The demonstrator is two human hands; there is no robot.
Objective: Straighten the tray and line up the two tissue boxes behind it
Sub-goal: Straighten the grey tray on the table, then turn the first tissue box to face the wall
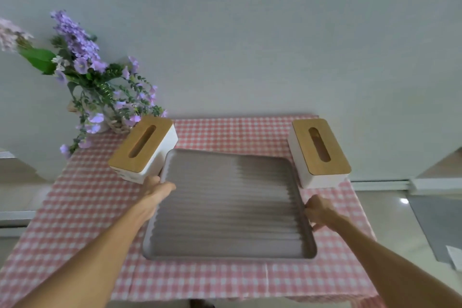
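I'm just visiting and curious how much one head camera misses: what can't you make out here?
Head view only:
- Left hand's fingertips: hidden by the tray rim and left box.
- Right hand's fingers: curled over the tray's right rim, partly hidden.
- Tissues: the slots of both boxes, right box included, look dark.
- Flowers' vase: hidden by blooms and left box.
- Table under the cloth: covered.

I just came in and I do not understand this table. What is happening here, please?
A person is holding a grey tray by its two sides: the left hand grips the left rim, the right hand the right rim. The tray lies a little crooked on a pink checked cloth. Two tissue boxes stand at its far corners, the left box and the right box, each angled differently, not yet lined up behind it. Purple flowers stand at the back left.
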